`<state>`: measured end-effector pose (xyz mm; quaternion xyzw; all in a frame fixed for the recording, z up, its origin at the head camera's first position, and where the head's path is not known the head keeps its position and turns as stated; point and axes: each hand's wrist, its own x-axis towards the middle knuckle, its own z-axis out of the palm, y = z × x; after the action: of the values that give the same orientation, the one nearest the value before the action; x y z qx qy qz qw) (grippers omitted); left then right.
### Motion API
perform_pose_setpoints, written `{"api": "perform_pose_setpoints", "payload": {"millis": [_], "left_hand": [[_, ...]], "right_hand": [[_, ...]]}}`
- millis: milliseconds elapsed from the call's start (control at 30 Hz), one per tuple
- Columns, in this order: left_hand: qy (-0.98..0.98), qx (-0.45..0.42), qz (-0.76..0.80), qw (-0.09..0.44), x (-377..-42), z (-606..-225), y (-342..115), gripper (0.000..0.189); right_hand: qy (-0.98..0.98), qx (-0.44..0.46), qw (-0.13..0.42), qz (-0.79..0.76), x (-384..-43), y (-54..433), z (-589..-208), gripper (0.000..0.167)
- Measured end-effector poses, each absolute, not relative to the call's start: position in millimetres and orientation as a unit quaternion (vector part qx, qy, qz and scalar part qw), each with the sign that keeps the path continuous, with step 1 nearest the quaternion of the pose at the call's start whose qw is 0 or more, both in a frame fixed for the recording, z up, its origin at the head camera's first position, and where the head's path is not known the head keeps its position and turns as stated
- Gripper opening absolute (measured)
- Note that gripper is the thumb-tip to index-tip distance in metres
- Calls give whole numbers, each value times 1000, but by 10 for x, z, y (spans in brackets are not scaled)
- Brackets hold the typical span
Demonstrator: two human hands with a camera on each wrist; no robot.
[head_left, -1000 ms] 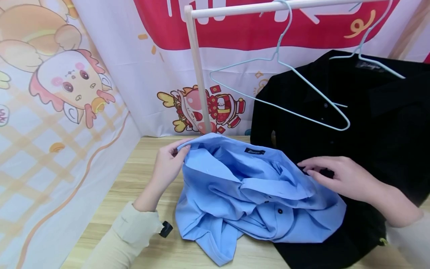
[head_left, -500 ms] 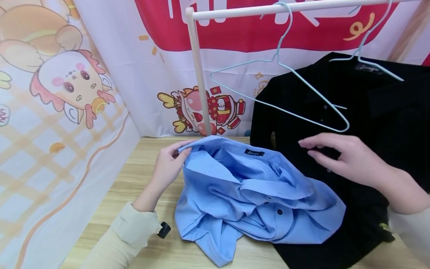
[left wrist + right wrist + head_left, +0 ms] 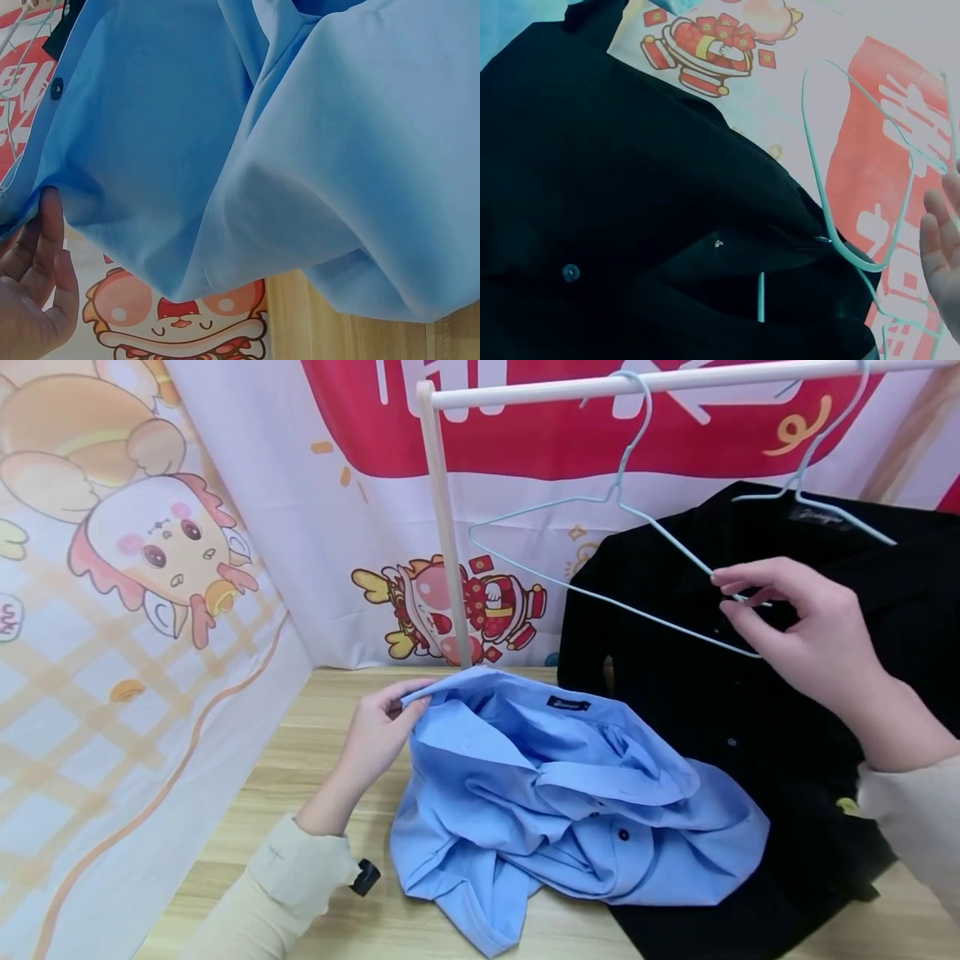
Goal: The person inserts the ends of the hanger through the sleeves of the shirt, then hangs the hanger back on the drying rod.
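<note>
A light blue button shirt (image 3: 480, 827) lies bunched on the wooden table, its collar side facing up with a black label showing. At its far left edge my left hand (image 3: 378, 722) pinches the cloth between thumb and fingers; the left wrist view also shows the fingers (image 3: 51, 225) at the shirt's edge. My right hand (image 3: 817, 631) is raised by the right arm of a pale green wire hanger (image 3: 551, 506), thumb and index finger apart on either side of the wire. Whether they touch it cannot be told. This hanger carries no garment and hangs on a rail.
The white rail (image 3: 525, 393) runs across the back on a wooden post (image 3: 442, 518). A black shirt (image 3: 660, 593) hangs from a second hanger (image 3: 802, 468) at right, its lower part lying partly beneath the blue shirt. A printed cloth (image 3: 330, 527) lines the back.
My right hand has left the blue shirt's right side and risen to the wire hanger's right arm. The left hand still holds the shirt's left edge.
</note>
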<state>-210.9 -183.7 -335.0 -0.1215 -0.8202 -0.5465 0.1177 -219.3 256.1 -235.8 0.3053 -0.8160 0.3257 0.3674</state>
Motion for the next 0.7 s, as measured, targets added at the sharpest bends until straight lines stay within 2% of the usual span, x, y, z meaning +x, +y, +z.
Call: {"api": "perform_pose_setpoints", "payload": {"millis": [167, 367, 533, 700], "left_hand": [[-819, -128, -548, 114, -2109, -3350, -1842, 27], [-820, -125, -548, 109, -2092, -3338, -1854, 27], [-820, -127, -547, 108, -2090, -3339, -1859, 27], [-820, -130, -547, 105, -2082, -3342, -1860, 28]], "right_hand": [[-828, 216, 301, 421, -2303, 2595, -2328, 40], [-859, 137, 212, 444, -2408, 2586, -2310, 45], [-866, 118, 202, 443, -2465, 2526, -2359, 41], [-859, 106, 229, 445, -2485, 2445, -2377, 34]]}}
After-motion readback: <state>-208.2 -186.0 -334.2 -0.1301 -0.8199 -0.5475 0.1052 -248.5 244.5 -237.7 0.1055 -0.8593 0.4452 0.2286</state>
